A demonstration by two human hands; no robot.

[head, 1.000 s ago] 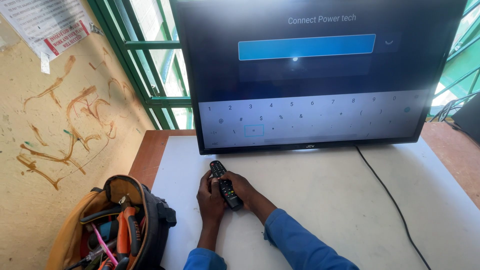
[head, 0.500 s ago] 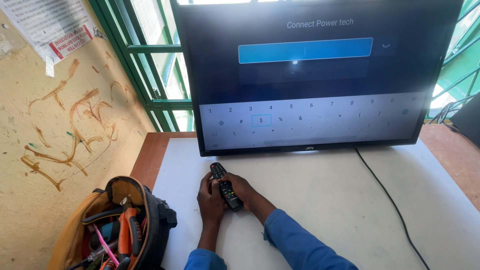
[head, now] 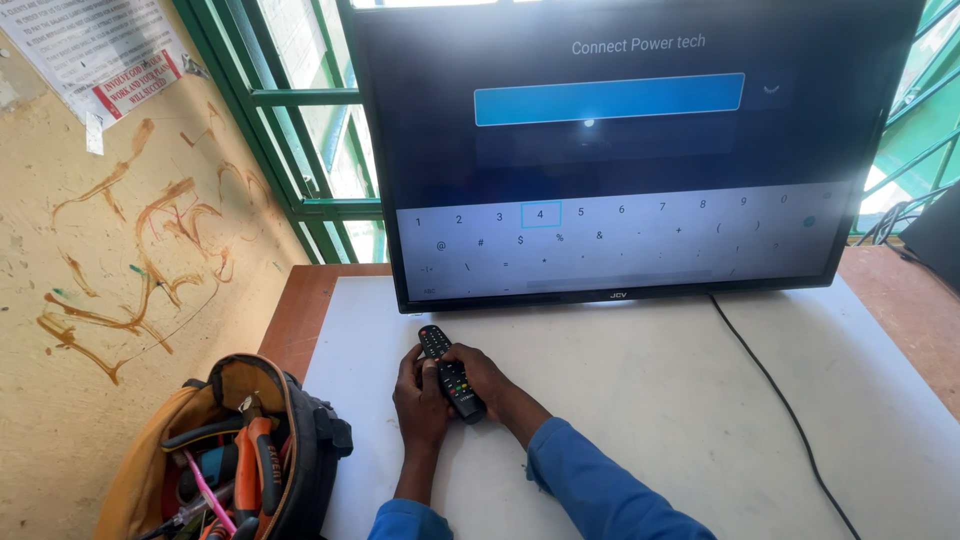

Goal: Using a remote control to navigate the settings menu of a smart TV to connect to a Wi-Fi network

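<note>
While both hands grip it on the white tabletop (head: 640,400), the black remote (head: 451,372) lies just in front of the television (head: 640,150), with a black cable (head: 770,390) trailing off to the right and an open tool bag (head: 230,450) of pliers standing at the table's left edge. The left hand (head: 420,400) and right hand (head: 485,378) close around its lower half. Since half a second ago the highlight on the on-screen keyboard has shifted one key leftward. The remote's long axis runs toward the screen, its top end tilted slightly left.

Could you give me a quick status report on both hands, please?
Left hand and right hand both gripping the slim black remote control. Remote low over the white tabletop, pointing at the flat black television. Nothing between them.
</note>
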